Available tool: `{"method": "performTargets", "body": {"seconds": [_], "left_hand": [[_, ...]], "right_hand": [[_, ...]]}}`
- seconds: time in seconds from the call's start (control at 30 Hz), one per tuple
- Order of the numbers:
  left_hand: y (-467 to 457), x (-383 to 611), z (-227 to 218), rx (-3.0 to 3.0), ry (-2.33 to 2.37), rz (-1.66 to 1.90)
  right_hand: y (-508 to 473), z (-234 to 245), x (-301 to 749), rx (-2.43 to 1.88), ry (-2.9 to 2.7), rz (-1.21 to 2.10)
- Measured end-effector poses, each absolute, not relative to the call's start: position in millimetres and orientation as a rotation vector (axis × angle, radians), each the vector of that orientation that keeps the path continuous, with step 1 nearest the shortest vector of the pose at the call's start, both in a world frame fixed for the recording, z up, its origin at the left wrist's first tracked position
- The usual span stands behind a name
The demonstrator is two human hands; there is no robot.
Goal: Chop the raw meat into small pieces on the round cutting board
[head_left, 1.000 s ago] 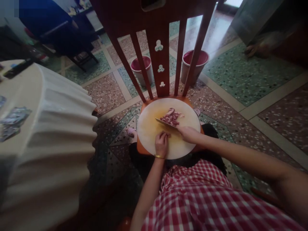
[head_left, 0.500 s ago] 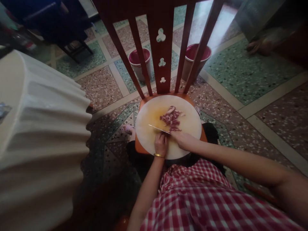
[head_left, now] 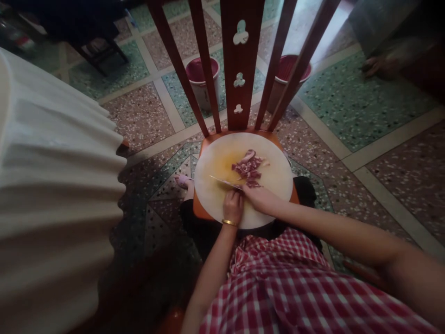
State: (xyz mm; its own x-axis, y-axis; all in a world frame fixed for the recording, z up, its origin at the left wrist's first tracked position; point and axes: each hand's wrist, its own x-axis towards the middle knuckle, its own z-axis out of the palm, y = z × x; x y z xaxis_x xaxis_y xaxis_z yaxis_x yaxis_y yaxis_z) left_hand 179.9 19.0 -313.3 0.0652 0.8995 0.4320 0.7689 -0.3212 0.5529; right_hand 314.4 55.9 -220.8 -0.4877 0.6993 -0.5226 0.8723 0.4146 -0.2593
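Note:
A round white cutting board (head_left: 208, 195) rests on the seat of a wooden chair (head_left: 201, 209). Sliced red meat (head_left: 248, 168) lies in a loose pile right of the board's middle. My right hand (head_left: 257, 198) is closed around the handle of a knife (head_left: 224, 181), whose thin blade points left across the board. Just below the blade, my left hand (head_left: 232, 205) has its fingers curled down on the board near its front edge. Whatever is under those fingers is hidden. A gold bracelet (head_left: 230, 223) circles the left wrist.
The chair's slatted back (head_left: 243, 60) rises behind the board. Beyond it stand two bins with red insides, a left bin (head_left: 205, 90) and a right bin (head_left: 290, 69). A table with a pale pleated cloth (head_left: 62, 185) is at left.
The knife and my right hand have shifted slightly left, with the blade close to my left fingers. My left hand stays at the same place on the board. The whole view has tilted a little.

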Motion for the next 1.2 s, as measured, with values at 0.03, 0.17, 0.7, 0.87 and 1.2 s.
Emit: {"method": "performTargets", "body": {"seconds": [0.03,0.17,0.7,0.87,1.2], "left_hand": [[19,179,-314,2.17,1.707,1.106],[20,180,-312,2.154,1.689,1.139],[14,178,-307,2.096,1.668,1.195],[16,179,-314,2.154,1.709,1.178],[18,178,-310,2.231,1.751,1.126]], "right_hand": [[64,-220,301,1.345,2.377,-0.733],[81,-214,292,1.31,2.428,-0.783],[39,-194,354,1.391,2.275,-0.707],[49,-204,333,1.327,2.349,-0.671],[51,-218,331,1.334,2.357,-0.695]]}}
